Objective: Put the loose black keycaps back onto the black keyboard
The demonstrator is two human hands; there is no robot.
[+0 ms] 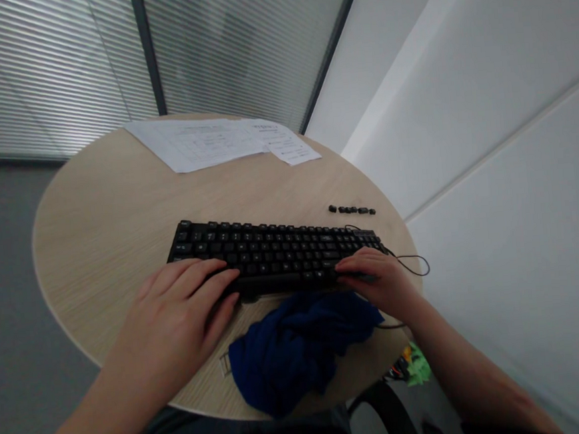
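Hands on black keyboard [282, 247], apparently steadying it.
Left hand [170, 317] loosely spread at its left end, right hand [382, 280] narrower at its right; can't tell if either grips. Keyboard on round table [103, 211], just beyond blue cloth [300, 350]; shifting it would call for even two-sided support.

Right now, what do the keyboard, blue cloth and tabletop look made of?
Keyboard: likely plastic, matte black; molded-looking keycaps.
Blue cloth: soft fabric, matte; bunched folds. Fiber unclear.
Tabletop: wood or wood-look laminate, low sheen; pale grain, can't tell which.
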